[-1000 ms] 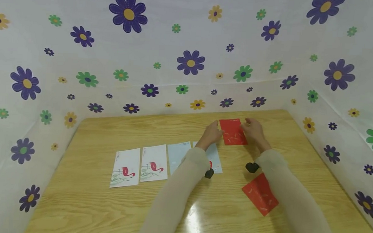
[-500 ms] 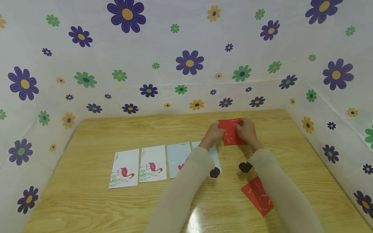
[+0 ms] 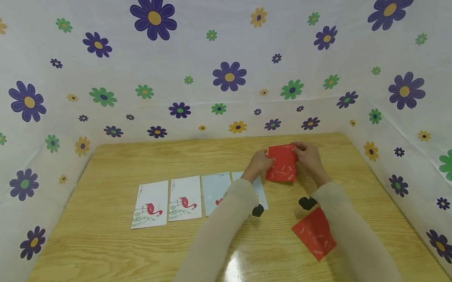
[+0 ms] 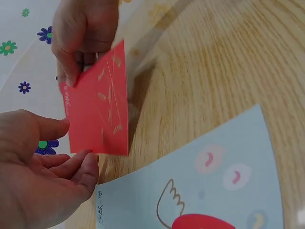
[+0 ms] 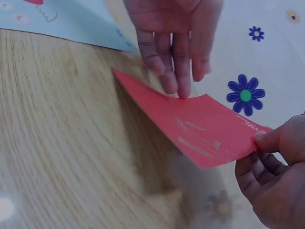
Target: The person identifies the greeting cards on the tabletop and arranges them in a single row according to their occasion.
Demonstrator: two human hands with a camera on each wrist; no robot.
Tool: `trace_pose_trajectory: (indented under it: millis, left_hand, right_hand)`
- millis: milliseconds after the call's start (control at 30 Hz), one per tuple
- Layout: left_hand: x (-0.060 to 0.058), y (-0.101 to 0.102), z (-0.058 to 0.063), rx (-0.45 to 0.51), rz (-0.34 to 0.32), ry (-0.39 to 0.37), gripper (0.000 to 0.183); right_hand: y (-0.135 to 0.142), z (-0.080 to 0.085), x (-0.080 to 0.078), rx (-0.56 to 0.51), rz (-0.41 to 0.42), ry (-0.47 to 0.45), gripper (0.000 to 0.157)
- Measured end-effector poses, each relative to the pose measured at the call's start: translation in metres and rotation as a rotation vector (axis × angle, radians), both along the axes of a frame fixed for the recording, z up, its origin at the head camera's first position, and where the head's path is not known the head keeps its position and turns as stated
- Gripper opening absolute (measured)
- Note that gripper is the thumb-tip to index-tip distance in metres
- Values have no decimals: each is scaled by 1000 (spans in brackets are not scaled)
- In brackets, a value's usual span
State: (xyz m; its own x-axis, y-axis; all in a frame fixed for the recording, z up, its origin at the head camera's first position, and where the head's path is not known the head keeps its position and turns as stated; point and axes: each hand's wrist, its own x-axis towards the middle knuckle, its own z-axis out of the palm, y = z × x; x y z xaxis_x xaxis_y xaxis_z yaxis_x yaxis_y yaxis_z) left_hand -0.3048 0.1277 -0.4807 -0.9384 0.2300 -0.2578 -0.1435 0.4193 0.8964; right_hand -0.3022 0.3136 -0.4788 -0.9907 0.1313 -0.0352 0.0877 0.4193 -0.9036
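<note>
My right hand (image 3: 310, 159) pinches a red card (image 3: 281, 166) between thumb and fingers at its top right corner. In the right wrist view the card (image 5: 190, 129) is tilted and bowed, raised off the wooden table, with a shadow below it. Faint gold marks and small white lettering show on its face. My left hand (image 3: 259, 163) is at the card's left side; in the left wrist view its fingertips (image 4: 88, 155) touch that edge, and the thumb stands apart from it. A second red card (image 3: 314, 234) lies askew nearer me, partly under my right forearm.
Left of my arms, two white flamingo cards (image 3: 150, 204) and a light blue card (image 3: 215, 189) lie in a row. Another light blue card (image 3: 261, 192) is partly covered by my left arm. Flower-patterned white cloth (image 3: 192, 54) surrounds the wooden table (image 3: 120, 254).
My right hand has come in from the right and taken hold of the red card, which was lying flat. Its near edge has risen and the card has turned slightly.
</note>
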Motion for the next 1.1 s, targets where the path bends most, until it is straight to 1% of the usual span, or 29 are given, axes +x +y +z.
trace_pose_trajectory:
  millis: [67, 133, 200, 300, 367, 433, 567, 633, 733, 800, 900, 1000, 1100]
  left_hand:
    - [0, -2, 2, -32, -20, 31, 56]
    - [0, -4, 4, -26, -34, 54, 56]
    - [0, -7, 5, 11, -48, 73, 53]
    - [-1, -14, 9, 78, -77, 100, 47]
    - [-1, -17, 13, 93, -105, 124, 44]
    - [-1, -21, 18, 84, -136, 149, 43]
    - [2, -27, 28, 20, -183, 224, 41]
    - [5, -30, 34, 11, -178, 257, 38]
    - [10, -32, 40, 63, -135, 282, 33]
    - [14, -31, 43, 135, -97, 279, 28]
    - [19, -32, 47, 228, -64, 267, 23]
    - [25, -37, 51, 287, -54, 251, 20]
    - [31, -42, 57, 317, -65, 241, 25]
  right_hand:
    - [2, 7, 4, -39, 30, 4, 37]
    - [3, 14, 7, -45, 44, 2, 38]
    - [5, 22, 12, -37, 67, -3, 40]
    - [7, 32, 20, -54, 80, 8, 42]
    - [8, 39, 26, -69, 85, 25, 44]
    - [8, 44, 32, -81, 78, 40, 44]
    - [8, 55, 44, -86, 65, 56, 45]
    - [6, 59, 50, -83, 67, 73, 45]
    - [6, 63, 56, -80, 71, 99, 45]
    - [7, 64, 60, -86, 65, 115, 44]
    - [9, 64, 64, -114, 57, 135, 40]
    - [7, 67, 70, -141, 74, 144, 38]
    - [5, 70, 76, -155, 107, 151, 40]
